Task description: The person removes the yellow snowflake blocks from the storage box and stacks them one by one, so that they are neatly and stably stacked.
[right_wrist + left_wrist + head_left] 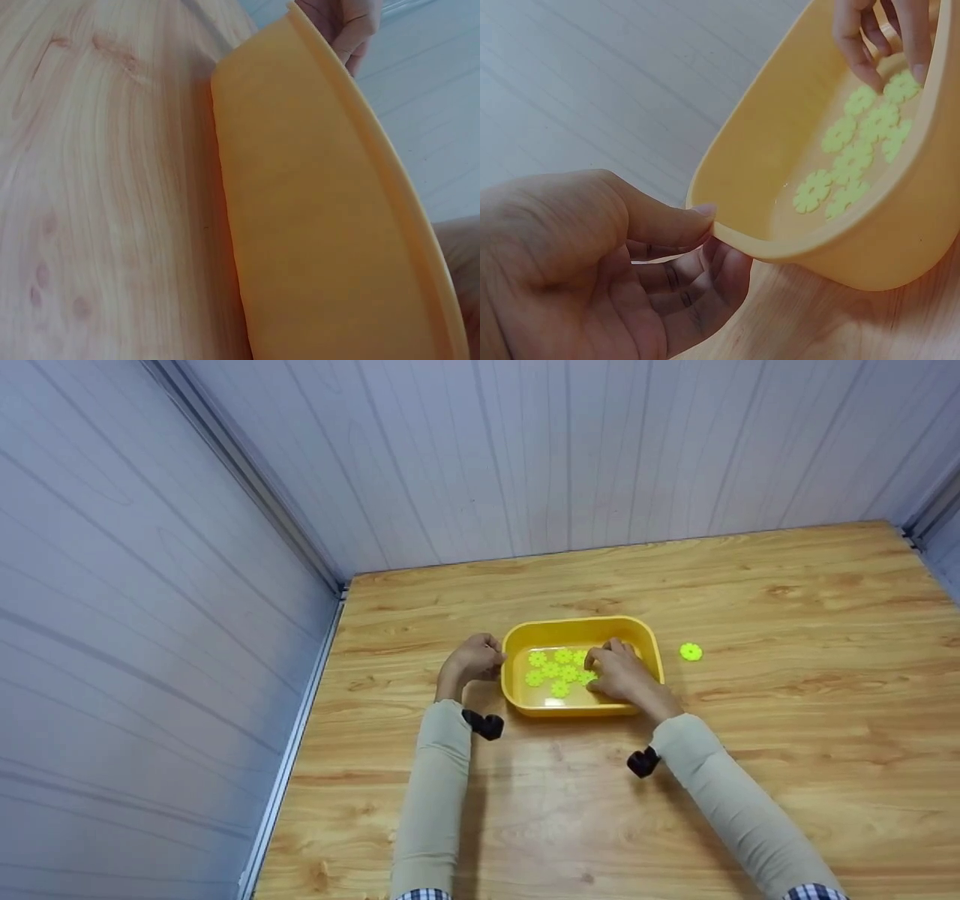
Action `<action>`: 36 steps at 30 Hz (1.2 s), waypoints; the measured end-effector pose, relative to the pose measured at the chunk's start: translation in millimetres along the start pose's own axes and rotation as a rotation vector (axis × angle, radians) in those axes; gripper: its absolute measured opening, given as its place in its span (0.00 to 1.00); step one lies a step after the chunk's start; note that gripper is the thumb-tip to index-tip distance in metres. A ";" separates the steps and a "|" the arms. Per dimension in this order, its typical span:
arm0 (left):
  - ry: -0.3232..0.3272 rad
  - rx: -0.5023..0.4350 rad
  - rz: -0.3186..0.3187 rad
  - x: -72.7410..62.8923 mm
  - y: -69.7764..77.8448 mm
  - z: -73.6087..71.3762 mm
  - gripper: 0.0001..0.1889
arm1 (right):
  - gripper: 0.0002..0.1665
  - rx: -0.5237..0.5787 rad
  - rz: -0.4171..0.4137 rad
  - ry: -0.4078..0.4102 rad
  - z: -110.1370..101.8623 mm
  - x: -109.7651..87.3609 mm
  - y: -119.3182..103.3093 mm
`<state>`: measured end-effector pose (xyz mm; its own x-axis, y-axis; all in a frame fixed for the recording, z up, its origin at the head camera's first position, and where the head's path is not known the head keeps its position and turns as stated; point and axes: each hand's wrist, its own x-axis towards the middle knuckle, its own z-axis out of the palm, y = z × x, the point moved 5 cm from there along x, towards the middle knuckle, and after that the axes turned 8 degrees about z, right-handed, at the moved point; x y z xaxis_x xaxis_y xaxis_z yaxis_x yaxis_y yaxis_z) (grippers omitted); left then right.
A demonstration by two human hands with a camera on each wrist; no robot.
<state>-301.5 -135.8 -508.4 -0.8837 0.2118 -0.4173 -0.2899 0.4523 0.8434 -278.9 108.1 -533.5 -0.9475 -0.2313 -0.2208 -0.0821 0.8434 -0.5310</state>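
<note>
A yellow plastic tub (pixel 525 710) stands on the wooden table, with several yellow-green flower-shaped discs (pixel 560 688) lying flat on its floor. At its left end my left hand (pixel 478 658) pinches the rim; the left wrist view shows the thumb on top of the edge and the fingers below it. My right hand (pixel 621 671) reaches down inside the right part. Its thumb and a finger touch opposite edges of one flower disc (pixel 901 86) close to the tub floor. In the right wrist view the tub's wall (pixel 315 195) hides most of this hand.
One more flower disc (pixel 691 652) lies on the table (pixel 810 697) to the right of the tub. Pale panelled walls (pixel 525 457) rise behind the table and along its left side. Black wrist cameras (pixel 487 727) sit on both sleeves.
</note>
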 end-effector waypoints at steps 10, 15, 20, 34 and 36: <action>-0.020 -0.052 0.005 -1.7 0.8 2.2 0.05 | 0.17 0.002 -0.002 0.037 -1.4 -0.6 -0.2; -0.022 -0.042 0.008 -1.4 0.9 2.1 0.05 | 0.12 0.034 -0.014 0.027 -2.8 -0.3 -2.0; -0.014 -0.012 0.005 -1.2 0.8 2.0 0.04 | 0.10 0.107 0.000 -0.002 -4.2 0.0 -1.2; -0.003 -0.001 0.008 -1.4 0.6 0.1 0.05 | 0.09 0.278 -0.028 0.073 -26.8 -8.1 -0.8; -0.009 -0.013 0.013 -1.5 1.0 0.9 0.05 | 0.10 0.305 -0.027 0.093 -31.2 -9.9 -0.2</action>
<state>-300.2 -134.9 -507.2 -0.8841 0.2250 -0.4095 -0.2836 0.4381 0.8530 -279.1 125.4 -505.7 -0.9716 -0.1947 -0.1348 -0.0249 0.6498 -0.7597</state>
